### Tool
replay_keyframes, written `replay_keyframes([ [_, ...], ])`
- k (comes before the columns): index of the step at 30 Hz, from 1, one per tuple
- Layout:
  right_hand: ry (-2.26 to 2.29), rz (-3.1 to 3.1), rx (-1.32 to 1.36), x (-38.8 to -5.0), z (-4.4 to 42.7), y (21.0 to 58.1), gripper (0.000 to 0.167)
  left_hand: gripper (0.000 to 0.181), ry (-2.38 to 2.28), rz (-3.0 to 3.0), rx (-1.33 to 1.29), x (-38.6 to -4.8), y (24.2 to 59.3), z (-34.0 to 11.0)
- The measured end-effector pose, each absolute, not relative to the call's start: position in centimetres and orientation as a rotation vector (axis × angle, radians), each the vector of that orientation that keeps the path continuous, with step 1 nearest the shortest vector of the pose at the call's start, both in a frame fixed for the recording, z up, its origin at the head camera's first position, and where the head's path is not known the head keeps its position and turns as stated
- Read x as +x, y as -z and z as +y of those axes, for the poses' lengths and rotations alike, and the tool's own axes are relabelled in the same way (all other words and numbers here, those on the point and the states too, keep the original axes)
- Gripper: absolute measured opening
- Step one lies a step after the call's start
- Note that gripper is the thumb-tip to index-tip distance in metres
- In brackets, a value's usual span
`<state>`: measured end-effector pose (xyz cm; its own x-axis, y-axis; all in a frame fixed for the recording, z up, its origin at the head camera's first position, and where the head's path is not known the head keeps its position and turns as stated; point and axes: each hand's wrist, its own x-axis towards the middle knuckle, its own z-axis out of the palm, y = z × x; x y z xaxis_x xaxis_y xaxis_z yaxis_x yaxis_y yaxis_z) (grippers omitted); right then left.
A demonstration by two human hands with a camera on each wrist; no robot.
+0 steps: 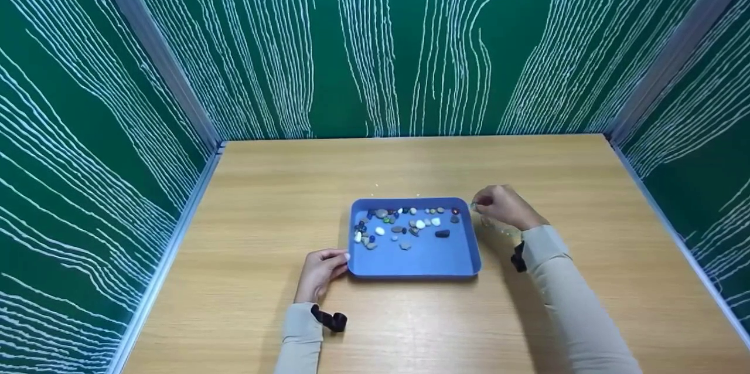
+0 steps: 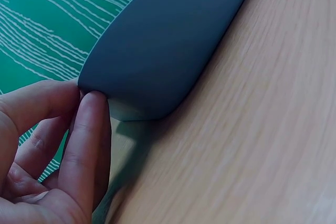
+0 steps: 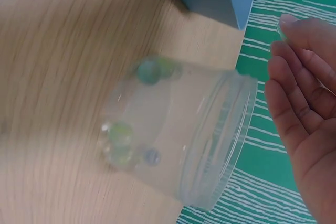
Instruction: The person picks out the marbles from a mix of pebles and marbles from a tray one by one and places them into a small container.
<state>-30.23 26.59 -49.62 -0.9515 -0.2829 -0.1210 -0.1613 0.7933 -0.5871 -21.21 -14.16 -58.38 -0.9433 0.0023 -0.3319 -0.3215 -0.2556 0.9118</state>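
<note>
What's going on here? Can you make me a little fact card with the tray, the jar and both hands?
Tray: blue, on a wooden table
Inside the tray: small stones in mixed colours, mostly toward the far and left sides
Left hand: holds the tray's near left corner
Right hand: pinches a tiny clear, greenish piece near the far right corner
Jar: see-through, right of the tray, glassy marbles inside
Walls: green with white wavy lines

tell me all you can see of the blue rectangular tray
The blue rectangular tray, apparently plastic, has low walls and rounded corners. It lies flat on the pale wooden table, its near side bare, small mixed-colour stones scattered mainly toward its far and left sides. The left hand holds its near-left corner.
</note>
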Motion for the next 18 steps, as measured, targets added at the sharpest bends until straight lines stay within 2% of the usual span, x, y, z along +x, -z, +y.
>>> replay_keyframes([
  [18,0.923,2.834,-0.404,-29.4,31.0,49.9,0.016,0.031,-2.326,1.769,-0.420,-20.9,57.9,-13.9],
])
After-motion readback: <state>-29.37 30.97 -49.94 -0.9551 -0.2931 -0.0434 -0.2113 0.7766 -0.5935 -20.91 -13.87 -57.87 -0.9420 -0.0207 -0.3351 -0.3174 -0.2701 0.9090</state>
